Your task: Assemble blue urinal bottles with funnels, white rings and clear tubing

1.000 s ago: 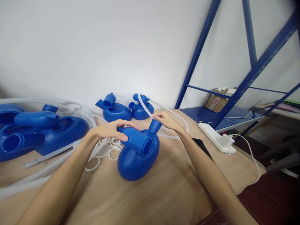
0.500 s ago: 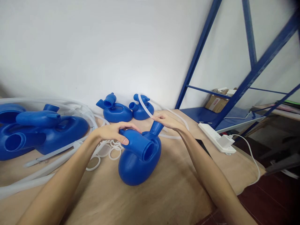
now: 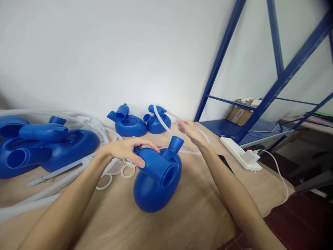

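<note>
A round blue plastic vessel (image 3: pixel 153 184) with a wide spout and a narrow side nozzle (image 3: pixel 174 144) lies on the wooden table (image 3: pixel 192 208). My left hand (image 3: pixel 127 150) is closed over the top of its wide spout. Lifted just beyond the nozzle, my right hand (image 3: pixel 189 130) has its fingers pinched on a translucent white tube (image 3: pixel 161 121), which curves back to a blue vessel (image 3: pixel 158 119) by the wall.
Another small blue vessel (image 3: pixel 126 121) stands by the wall, larger blue ones (image 3: pixel 49 146) at the left among coiled white tubing (image 3: pixel 52 184). White rings (image 3: pixel 117 170) lie near my left wrist. A white power strip (image 3: pixel 239 152), a dark phone (image 3: pixel 225 162) and a blue shelf frame (image 3: pixel 260 104) are on the right.
My right hand has lifted off the vessel's narrow nozzle and moved back toward the wall along the tube. The vessel has shifted slightly nearer and tilted under my left hand.
</note>
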{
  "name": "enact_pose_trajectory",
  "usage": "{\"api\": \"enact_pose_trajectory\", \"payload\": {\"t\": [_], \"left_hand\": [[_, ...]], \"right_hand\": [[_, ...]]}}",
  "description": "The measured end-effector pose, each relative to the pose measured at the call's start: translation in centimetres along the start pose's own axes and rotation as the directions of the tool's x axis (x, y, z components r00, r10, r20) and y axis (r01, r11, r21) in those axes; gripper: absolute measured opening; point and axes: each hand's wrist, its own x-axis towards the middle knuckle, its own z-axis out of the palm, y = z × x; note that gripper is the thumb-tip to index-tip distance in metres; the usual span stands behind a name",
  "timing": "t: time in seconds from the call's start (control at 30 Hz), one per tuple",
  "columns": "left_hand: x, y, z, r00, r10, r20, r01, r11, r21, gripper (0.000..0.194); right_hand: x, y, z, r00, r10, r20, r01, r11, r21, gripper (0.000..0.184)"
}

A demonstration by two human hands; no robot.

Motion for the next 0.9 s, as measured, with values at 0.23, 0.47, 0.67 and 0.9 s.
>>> {"api": "enact_pose_trajectory", "payload": {"t": [0.23, 0.47, 0.67, 0.9], "left_hand": [[0.8, 3.4, 2.6, 0.997, -0.058, -0.05, 0.066, 0.979, 0.191, 0.069], [0.4, 5.7, 3.8, 0.99, -0.093, -0.103, 0.121, 0.941, 0.316, 0.068], [-0.3, 4.8, 2.8, 0.988, -0.051, -0.146, 0.095, 0.947, 0.308, 0.07], [0.0, 3.8, 1.9, 0.968, -0.07, -0.242, 0.132, 0.959, 0.252, 0.066]], "right_hand": [[-2.0, -6.4, 3.5, 0.952, -0.242, 0.185, 0.286, 0.918, -0.275, 0.054], [1.7, -6.1, 10.6, 0.782, -0.252, 0.57, 0.554, 0.699, -0.452, 0.039], [0.0, -7.0, 7.8, 0.795, -0.22, 0.566, 0.52, 0.727, -0.448, 0.047], [-1.1, -3.7, -4.8, 0.967, -0.132, 0.219, 0.231, 0.816, -0.529, 0.05]]}}
